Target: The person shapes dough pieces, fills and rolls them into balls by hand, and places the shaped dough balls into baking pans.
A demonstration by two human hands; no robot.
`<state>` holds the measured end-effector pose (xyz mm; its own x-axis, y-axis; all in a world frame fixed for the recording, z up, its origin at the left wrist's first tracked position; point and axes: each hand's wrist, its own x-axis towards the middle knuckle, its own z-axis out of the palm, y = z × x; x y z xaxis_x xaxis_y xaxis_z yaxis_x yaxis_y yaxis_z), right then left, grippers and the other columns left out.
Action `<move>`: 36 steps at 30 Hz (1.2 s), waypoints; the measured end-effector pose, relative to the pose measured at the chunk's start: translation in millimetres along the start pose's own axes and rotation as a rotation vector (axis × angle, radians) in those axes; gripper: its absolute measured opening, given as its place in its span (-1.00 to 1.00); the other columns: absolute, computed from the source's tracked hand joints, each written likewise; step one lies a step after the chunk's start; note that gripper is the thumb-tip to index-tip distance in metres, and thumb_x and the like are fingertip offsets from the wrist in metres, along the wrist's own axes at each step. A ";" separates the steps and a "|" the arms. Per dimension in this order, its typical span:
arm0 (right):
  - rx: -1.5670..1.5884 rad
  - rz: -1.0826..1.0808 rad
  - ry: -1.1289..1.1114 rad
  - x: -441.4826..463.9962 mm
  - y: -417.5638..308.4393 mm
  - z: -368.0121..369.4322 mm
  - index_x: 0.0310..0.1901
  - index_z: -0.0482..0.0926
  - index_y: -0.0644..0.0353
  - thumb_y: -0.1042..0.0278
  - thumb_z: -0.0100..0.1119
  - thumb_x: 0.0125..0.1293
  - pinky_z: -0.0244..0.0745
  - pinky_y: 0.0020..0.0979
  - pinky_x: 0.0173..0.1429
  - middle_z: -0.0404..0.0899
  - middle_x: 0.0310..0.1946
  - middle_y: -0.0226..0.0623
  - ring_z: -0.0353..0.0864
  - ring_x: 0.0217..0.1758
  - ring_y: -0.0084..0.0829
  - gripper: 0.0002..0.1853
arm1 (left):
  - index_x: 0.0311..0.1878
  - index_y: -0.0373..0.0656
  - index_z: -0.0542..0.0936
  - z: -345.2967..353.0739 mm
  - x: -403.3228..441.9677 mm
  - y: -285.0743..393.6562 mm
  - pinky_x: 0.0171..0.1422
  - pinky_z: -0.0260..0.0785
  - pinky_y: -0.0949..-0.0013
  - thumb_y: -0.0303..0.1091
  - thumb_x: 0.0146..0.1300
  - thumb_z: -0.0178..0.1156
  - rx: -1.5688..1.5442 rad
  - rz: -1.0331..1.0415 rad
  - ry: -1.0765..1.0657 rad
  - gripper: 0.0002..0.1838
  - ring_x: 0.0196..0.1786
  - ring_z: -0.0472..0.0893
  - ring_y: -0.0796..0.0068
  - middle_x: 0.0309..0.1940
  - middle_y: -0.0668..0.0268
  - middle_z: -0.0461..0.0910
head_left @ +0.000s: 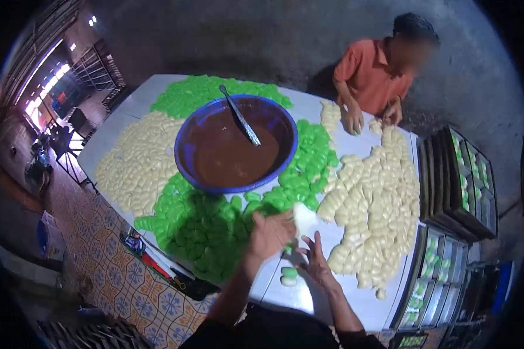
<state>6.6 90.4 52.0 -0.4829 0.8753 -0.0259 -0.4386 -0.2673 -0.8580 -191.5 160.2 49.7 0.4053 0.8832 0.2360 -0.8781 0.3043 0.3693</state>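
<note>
Above the near part of the table, my left hand (272,234) has its thumb raised and fingers stretched toward the right. A soft flattened piece of white dough (304,221) is at those fingertips. My right hand (318,264) is just below the white dough, its fingers spread apart. A small green piece (288,250) shows between my hands, partly hidden. A green dough piece (289,271) and a whitish one (288,281) lie on the table left of my right hand.
A blue basin (180,168) of brown filling holds a metal spoon (241,116). Green dough pieces (201,232) and cream dough pieces (375,203) cover much of the table. A co-worker in an orange shirt (367,72) handles dough opposite. Trays (448,174) stand at the right.
</note>
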 end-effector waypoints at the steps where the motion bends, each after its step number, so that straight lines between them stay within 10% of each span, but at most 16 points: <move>1: -0.033 -0.012 0.013 2.4 1.6 -4.1 0.49 -0.41 -0.23 -0.57 0.31 -0.30 0.30 -0.08 0.15 -0.13 0.43 -0.39 0.18 0.30 -0.31 0.44 | 0.24 -0.45 0.33 24.7 30.3 40.4 0.25 0.31 0.11 0.42 0.24 -0.13 0.359 0.046 0.152 -0.04 0.16 0.51 0.18 0.07 0.03 0.53; 2: -0.066 -0.023 0.026 5.0 3.1 -8.2 0.48 -0.45 -0.30 -0.58 0.31 -0.31 0.32 -0.06 0.11 -0.16 0.44 -0.41 0.16 0.30 -0.30 0.44 | 0.22 -0.48 0.34 6.2 61.5 74.8 0.20 0.35 0.10 0.26 0.39 -0.21 0.701 0.085 0.537 -0.18 0.15 0.51 0.09 0.08 -0.06 0.51; 6: -0.074 -0.055 0.130 5.3 1.3 -9.3 0.50 -0.37 -0.25 -0.42 0.35 -0.14 0.40 -0.11 0.07 -0.10 0.42 -0.35 0.20 0.27 -0.32 0.32 | 0.01 -0.40 0.50 -77.1 135.6 142.3 0.14 0.36 0.06 0.29 0.33 -0.16 2.062 -0.046 0.945 -0.23 -0.02 0.55 -0.11 -0.09 -0.18 0.56; 9: -0.005 -0.076 0.154 10.3 -1.3 -9.9 0.50 -0.31 -0.21 -0.26 0.37 0.01 0.45 -0.20 0.07 -0.05 0.39 -0.31 0.22 0.25 -0.36 0.21 | -0.04 -0.31 0.58 -107.0 137.9 157.3 -0.13 0.36 0.19 0.43 0.28 -0.39 1.760 -0.665 0.736 -0.09 -0.29 0.52 0.27 -0.37 0.12 0.56; 13: 0.043 -0.128 0.199 7.0 17.4 -17.6 0.50 -0.15 -0.11 0.11 0.25 0.26 0.49 -0.32 0.07 0.09 0.36 -0.30 0.32 0.22 -0.39 -0.09 | -0.09 -0.25 0.55 -110.3 107.2 140.3 -0.35 0.37 0.19 0.32 0.36 -0.27 2.000 -0.236 0.403 -0.26 -0.40 0.56 0.20 -0.50 0.19 0.56; 16: 0.243 -0.105 0.222 19.8 17.0 -10.7 0.47 -0.03 -0.02 0.28 0.14 0.36 0.51 -0.38 0.07 0.29 0.26 -0.23 0.42 0.18 -0.39 -0.26 | 0.09 -0.32 0.51 24.4 80.4 95.3 -0.28 0.38 0.22 0.35 0.39 -0.44 1.338 -0.129 0.567 -0.14 -0.38 0.57 0.37 -0.45 0.31 0.60; 19: 0.593 0.091 0.268 25.9 9.3 -2.0 0.21 0.30 0.35 0.24 0.08 0.39 0.52 -0.47 -0.05 0.52 -0.01 -0.12 0.55 -0.07 -0.41 -0.53 | 0.35 -0.33 0.20 58.0 27.9 23.2 0.20 0.38 0.24 0.63 0.09 -0.56 0.436 -0.467 0.254 0.16 0.05 0.57 0.20 0.14 -0.12 0.44; 23: 0.258 0.071 0.649 12.1 -10.8 22.8 -0.06 0.55 0.32 0.36 0.18 0.32 0.40 -0.54 -0.28 0.55 -0.22 -0.28 0.47 -0.35 -0.51 -0.75 | 0.40 -0.32 0.14 76.3 -16.2 -36.2 0.39 0.12 0.08 0.50 0.25 -0.49 0.552 -0.209 0.698 0.03 0.30 0.35 0.16 0.21 0.04 0.38; 27: -1.219 -0.406 0.404 -16.6 -10.9 27.3 0.11 0.54 0.18 0.58 0.23 0.08 0.34 -0.41 -0.17 0.44 -0.02 -0.21 0.37 -0.19 -0.40 -0.52 | 0.39 -0.32 0.18 88.2 -46.4 -55.0 0.14 0.40 0.28 -0.08 0.41 0.03 0.707 -0.216 0.665 -0.35 0.15 0.48 0.30 0.12 0.13 0.43; 30: -1.000 -0.444 0.276 -30.4 -13.3 18.8 -0.02 0.58 0.24 0.60 0.19 0.09 0.41 -0.34 0.02 0.47 -0.08 -0.17 0.46 -0.06 -0.23 -0.65 | 0.26 -0.42 0.36 81.9 -60.1 -61.4 -0.08 0.52 0.45 -0.45 0.32 0.16 1.118 -0.213 0.518 -0.53 -0.08 0.65 0.34 -0.05 0.13 0.53; 36: -0.488 -0.399 0.383 -38.8 -26.0 27.7 -0.17 0.60 0.32 0.55 0.18 0.25 0.40 -0.40 0.13 0.47 -0.05 -0.17 0.51 0.02 -0.37 -0.87 | -0.11 -0.43 0.58 98.7 -74.1 -72.0 -0.09 0.55 0.48 -0.39 0.34 0.16 0.864 -0.190 0.484 -0.76 -0.25 0.63 0.47 -0.21 0.22 0.58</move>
<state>15.8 52.2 89.5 -0.0190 0.9718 0.2351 -0.0954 0.2324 -0.9679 -133.3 37.7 94.3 0.2033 0.9554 -0.2140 -0.2468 0.2615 0.9331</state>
